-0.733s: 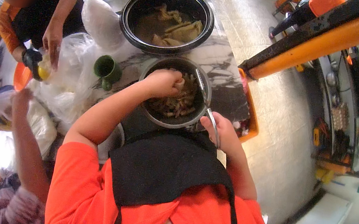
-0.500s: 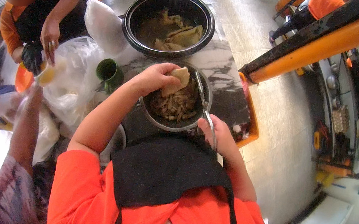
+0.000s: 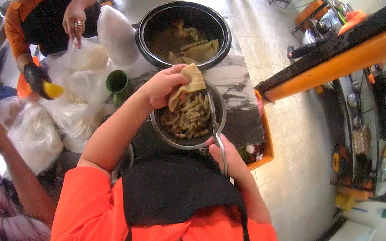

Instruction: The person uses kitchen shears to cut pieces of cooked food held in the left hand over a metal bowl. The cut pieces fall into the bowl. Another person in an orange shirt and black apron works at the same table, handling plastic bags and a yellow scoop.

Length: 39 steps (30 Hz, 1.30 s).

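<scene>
Here above the metal bowl [image 3: 223,116], a bent, pale slab of food [image 3: 192,82] is being held by the left hand [image 3: 162,86], the fingers closed narrowly on its left side; the slab is angled over the bowl's far left part. At the bowl's near right edge, a pair of scissors [image 3: 212,109] is gripped by the right hand [image 3: 229,156], the fingers curled around the handles, the blades aimed away over the bowl's right side. The tips are right beside the slab; whether it is touched by them cannot be told, nor how wide the blades are parted.

Inside the bowl, a heap of pale brown strips [image 3: 193,118] is seen. Beyond the bowl, more pale pieces [image 3: 203,50] are half-covered by murky liquid in a large black pot [image 3: 225,43], carried by the marble-patterned bench [image 3: 243,85]. Left of the bowl, a green mug [image 3: 118,81] is placed. Farther left of the bowl, a yellow object [image 3: 52,90] is held in a co-worker's black-gloved hand [image 3: 35,77]. Right of the bowl, an orange crate [image 3: 266,156] is seen.
</scene>
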Each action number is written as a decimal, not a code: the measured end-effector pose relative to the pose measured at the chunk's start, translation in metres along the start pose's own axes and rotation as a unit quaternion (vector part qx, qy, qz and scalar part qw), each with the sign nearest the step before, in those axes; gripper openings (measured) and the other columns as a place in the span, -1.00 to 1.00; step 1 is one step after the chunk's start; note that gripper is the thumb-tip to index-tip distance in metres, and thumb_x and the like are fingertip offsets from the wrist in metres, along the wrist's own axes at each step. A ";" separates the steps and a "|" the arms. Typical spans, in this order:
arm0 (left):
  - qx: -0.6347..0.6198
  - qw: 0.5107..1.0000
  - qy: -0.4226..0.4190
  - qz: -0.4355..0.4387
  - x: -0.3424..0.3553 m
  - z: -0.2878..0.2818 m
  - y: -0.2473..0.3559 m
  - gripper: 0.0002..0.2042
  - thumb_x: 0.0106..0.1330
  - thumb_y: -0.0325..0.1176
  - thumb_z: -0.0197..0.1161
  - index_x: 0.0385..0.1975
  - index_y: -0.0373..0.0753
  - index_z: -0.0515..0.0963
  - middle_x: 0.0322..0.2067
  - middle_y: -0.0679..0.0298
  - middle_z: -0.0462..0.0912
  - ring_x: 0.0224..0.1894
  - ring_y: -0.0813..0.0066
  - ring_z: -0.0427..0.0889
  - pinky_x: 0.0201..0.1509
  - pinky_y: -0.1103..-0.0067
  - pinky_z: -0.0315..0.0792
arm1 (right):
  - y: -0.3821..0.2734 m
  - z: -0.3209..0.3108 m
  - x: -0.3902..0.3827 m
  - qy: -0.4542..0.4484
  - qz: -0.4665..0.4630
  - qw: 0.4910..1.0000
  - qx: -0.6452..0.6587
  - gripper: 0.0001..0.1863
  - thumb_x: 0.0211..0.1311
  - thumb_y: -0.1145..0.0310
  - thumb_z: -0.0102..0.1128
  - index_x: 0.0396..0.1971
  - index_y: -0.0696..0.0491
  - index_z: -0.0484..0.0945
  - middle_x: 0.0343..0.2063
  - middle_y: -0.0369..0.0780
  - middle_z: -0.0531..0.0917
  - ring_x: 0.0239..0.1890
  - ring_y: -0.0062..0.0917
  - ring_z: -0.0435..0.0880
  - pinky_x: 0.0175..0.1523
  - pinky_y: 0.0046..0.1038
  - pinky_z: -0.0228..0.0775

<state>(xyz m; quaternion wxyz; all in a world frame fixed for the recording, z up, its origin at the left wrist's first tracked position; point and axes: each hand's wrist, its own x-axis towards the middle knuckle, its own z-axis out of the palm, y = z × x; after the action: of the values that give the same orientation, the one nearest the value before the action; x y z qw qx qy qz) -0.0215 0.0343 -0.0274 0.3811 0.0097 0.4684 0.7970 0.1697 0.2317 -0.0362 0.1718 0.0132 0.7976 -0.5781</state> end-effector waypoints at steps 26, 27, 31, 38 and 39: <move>0.069 0.995 0.002 0.071 -0.024 0.038 -0.008 -0.69 0.13 -0.48 0.08 -0.09 -0.28 0.37 -0.30 0.29 0.51 -0.26 0.57 0.49 -0.17 0.63 0.41 | -0.014 0.015 0.020 0.073 -0.068 0.994 -0.053 -0.40 0.20 -0.25 -0.17 -0.38 0.10 0.32 -0.54 -0.30 0.33 -0.43 -0.61 0.30 -0.30 -0.52 0.23; 0.071 0.995 0.001 0.077 -0.023 0.035 -0.008 -0.69 0.13 -0.48 0.08 -0.09 -0.29 0.38 -0.31 0.29 0.51 -0.27 0.57 0.48 -0.18 0.63 0.41 | -0.015 0.016 0.020 0.072 -0.052 0.995 -0.054 -0.41 0.21 -0.24 -0.17 -0.39 0.09 0.32 -0.54 -0.30 0.33 -0.44 -0.61 0.29 -0.30 -0.52 0.22; 0.167 0.981 -0.012 0.094 -0.024 0.032 -0.006 -0.68 0.13 -0.46 0.08 -0.08 -0.30 0.38 -0.30 0.30 0.51 -0.26 0.59 0.47 -0.16 0.63 0.39 | -0.013 0.020 0.019 0.093 -0.078 0.992 -0.027 -0.43 0.21 -0.22 -0.15 -0.41 0.08 0.33 -0.56 -0.31 0.32 -0.46 -0.61 0.29 -0.33 -0.53 0.22; 0.262 0.961 -0.014 0.087 -0.035 0.035 -0.006 -0.69 0.12 -0.42 0.12 -0.10 -0.28 0.41 -0.31 0.31 0.52 -0.25 0.59 0.46 -0.14 0.64 0.38 | -0.013 0.018 0.022 0.104 -0.105 0.988 -0.043 -0.45 0.23 -0.19 -0.13 -0.40 0.10 0.33 -0.62 -0.35 0.33 -0.55 -0.62 0.29 -0.42 -0.57 0.20; 0.234 0.969 -0.016 0.080 -0.035 0.034 -0.006 -0.69 0.12 -0.42 0.12 -0.11 -0.28 0.41 -0.32 0.31 0.52 -0.26 0.60 0.46 -0.15 0.65 0.38 | -0.013 0.018 0.022 0.092 -0.088 0.991 -0.031 -0.45 0.23 -0.19 -0.15 -0.39 0.10 0.32 -0.62 -0.35 0.33 -0.55 -0.62 0.29 -0.43 -0.58 0.20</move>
<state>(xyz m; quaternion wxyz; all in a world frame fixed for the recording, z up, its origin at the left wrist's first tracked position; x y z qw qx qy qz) 0.0195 0.0401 -0.0009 0.3110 0.1491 0.6335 0.6926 0.1514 0.2069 -0.0358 0.0464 -0.0095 0.8255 -0.5624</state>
